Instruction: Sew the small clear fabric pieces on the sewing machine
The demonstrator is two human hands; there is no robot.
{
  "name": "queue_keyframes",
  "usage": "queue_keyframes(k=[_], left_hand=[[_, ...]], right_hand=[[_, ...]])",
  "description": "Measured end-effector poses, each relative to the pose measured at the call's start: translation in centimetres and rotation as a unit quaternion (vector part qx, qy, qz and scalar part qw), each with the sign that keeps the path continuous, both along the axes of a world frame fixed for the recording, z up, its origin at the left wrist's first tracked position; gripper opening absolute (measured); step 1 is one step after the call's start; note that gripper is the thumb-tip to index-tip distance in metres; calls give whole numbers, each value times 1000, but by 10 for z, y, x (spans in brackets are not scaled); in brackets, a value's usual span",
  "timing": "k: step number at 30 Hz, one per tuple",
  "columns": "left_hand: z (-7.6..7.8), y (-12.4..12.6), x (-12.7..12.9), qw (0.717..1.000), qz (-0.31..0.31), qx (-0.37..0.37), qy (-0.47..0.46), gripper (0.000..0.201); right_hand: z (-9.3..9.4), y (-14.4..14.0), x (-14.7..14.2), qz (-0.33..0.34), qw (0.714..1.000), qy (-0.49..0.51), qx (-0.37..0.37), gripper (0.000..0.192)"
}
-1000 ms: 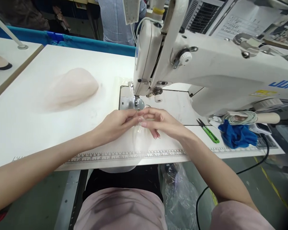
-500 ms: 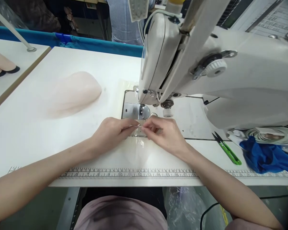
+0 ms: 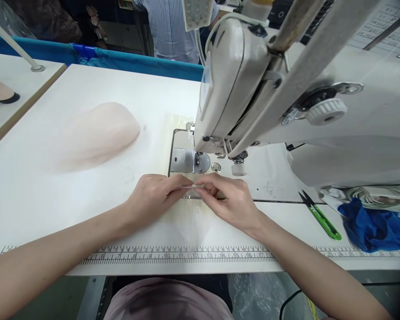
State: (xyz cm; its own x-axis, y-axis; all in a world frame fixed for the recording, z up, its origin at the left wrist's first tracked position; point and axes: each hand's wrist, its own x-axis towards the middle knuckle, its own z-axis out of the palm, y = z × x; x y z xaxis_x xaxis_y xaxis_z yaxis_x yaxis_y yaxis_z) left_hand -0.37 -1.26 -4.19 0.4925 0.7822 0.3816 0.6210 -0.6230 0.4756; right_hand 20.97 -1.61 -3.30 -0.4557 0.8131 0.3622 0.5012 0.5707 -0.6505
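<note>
Just in front of the sewing machine's needle plate (image 3: 183,161), my two hands meet over a small, thin, pale piece of fabric (image 3: 186,187). My left hand (image 3: 155,193) pinches it between thumb and fingers. The fingertips of my right hand (image 3: 227,198) are closed on its other end. Most of the piece is hidden by my fingers. Above and behind my hands is the sewing machine head (image 3: 230,84), its presser foot (image 3: 197,159) over the plate. A sheer, pale pink fabric piece (image 3: 103,133) lies on the table to the left.
Green thread snips (image 3: 322,217) and a blue cloth (image 3: 375,226) lie at the right, near a coiled cord (image 3: 383,198). A printed ruler (image 3: 166,255) runs along the table's front edge. Skin-toned pieces with black ends (image 3: 2,91) lie far left. A person in a striped shirt (image 3: 173,31) is behind.
The view has shifted slightly, so the table and machine appear a little lower. Both hands keep their pinch on the small fabric piece, with only slight finger movement.
</note>
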Motion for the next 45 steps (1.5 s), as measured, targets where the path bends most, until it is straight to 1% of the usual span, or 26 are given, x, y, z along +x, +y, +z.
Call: queue_keyframes(k=[4,8,13,19,22,26,29,30,32,34,36,38,39,40,41,42,43,44,45], left_hand=[[-3,1,1,999,-1,48,-10,19],[-5,2,1,995,-12,100,-28,15],[-5,2,2,994,-16,107,-24,14],[0,2,2,991,-20,133,-18,21],[2,3,1,990,-20,140,-10,23],[6,2,1,989,-31,144,-20,22],[9,0,3,991,-19,124,-37,22],[10,-1,4,993,-14,111,-39,22],[10,-2,6,995,-17,91,-36,22],[8,-3,6,994,-40,100,-35,19],[6,-5,5,990,-54,126,-40,14],[8,-7,3,989,-52,129,-46,14],[11,-9,3,992,-47,105,-48,16],[16,-10,2,996,-43,61,-48,17],[21,-11,2,998,-41,-2,-48,19],[27,-12,2,995,-41,-74,-46,19],[32,-11,2,988,-38,-145,-41,20],[36,-10,3,979,-30,-198,-29,21],[38,-8,5,974,-18,-227,-8,23]], right_hand=[[0,0,0,-3,1000,3,-13,10],[0,0,-1,11,1000,17,8,10],[-1,0,0,27,999,19,21,11],[-3,0,1,44,999,21,22,22],[-3,0,0,43,998,23,39,22],[-2,-1,-3,14,993,28,110,10],[0,-1,-2,5,980,26,198,5],[1,0,-1,9,970,13,242,4],[3,0,2,32,940,-30,337,6],[6,0,4,63,906,-69,412,9],[9,-1,6,86,881,-88,458,10],[14,-3,7,98,865,-92,483,12],[17,-5,7,100,865,-92,484,13],[20,-7,7,100,873,-91,468,12],[23,-9,7,96,893,-87,431,11],[26,-11,6,90,920,-80,372,10],[29,-12,6,81,950,-71,292,9],[31,-12,5,69,975,-60,201,8],[31,-10,3,55,991,-51,109,8]])
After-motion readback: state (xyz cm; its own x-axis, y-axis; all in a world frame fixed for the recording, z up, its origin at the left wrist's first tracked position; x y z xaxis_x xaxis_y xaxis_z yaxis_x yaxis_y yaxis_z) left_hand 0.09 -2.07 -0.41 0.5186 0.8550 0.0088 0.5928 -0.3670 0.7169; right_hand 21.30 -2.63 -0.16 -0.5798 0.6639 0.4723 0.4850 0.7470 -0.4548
